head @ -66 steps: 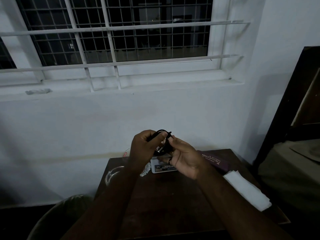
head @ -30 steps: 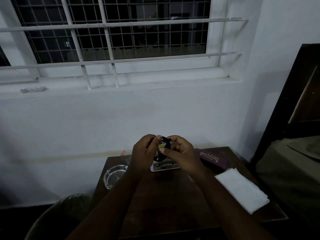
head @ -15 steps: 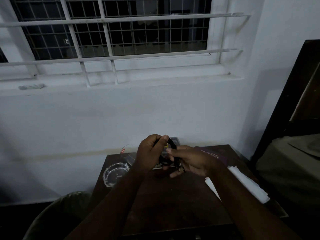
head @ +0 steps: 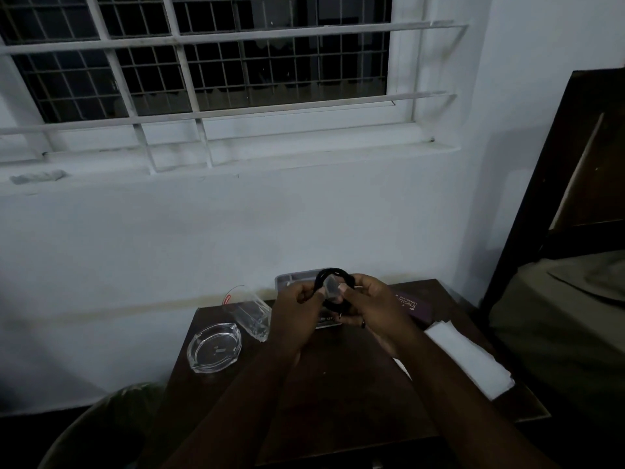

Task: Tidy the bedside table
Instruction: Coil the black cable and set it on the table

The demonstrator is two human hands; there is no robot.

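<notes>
Black coiled cable (head: 333, 286) held above bench (head: 338, 384) far edge. Left hand (head: 297, 308) and right hand (head: 373, 306) both clamped on coil. Likely light, floppy, springs loose; pinch across bundled loops.

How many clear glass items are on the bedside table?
2: a glass ashtray near the table's left edge, and a tumbler lying tipped just behind it toward the wall. The hands may hide others.
</notes>
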